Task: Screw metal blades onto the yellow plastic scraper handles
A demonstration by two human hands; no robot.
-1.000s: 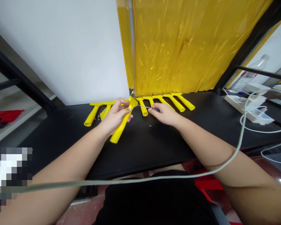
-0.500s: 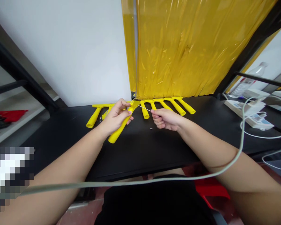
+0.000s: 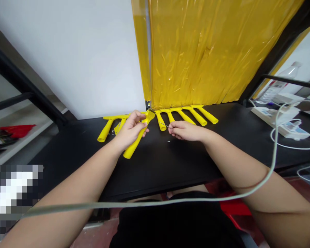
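My left hand [image 3: 134, 129] is closed round a yellow scraper [image 3: 131, 148], its hollow handle pointing down towards me. A metal edge shows at the scraper's upper end. My right hand [image 3: 182, 131] pinches a thin metal rod [image 3: 165, 125]; the rest of that tool is hidden in the fingers. The rod's tip points left and sits apart from the scraper. On the black table just below my right hand lies a small screw [image 3: 168, 141]. More yellow scraper handles [image 3: 200, 118] lie in a row behind my hands, and another handle [image 3: 105, 131] lies to the left.
A white panel [image 3: 93, 62] and a yellow plastic-covered panel [image 3: 181, 62] stand at the back of the black table [image 3: 150, 175]. Small metal pieces lie at the left. A cable [image 3: 170, 200] crosses before me. White devices [image 3: 284, 124] and a bottle [image 3: 281, 82] are at the right.
My right hand has drawn the rod back, so its tip has come away from the scraper's head. The left hand still holds the scraper. The view has shifted slightly.
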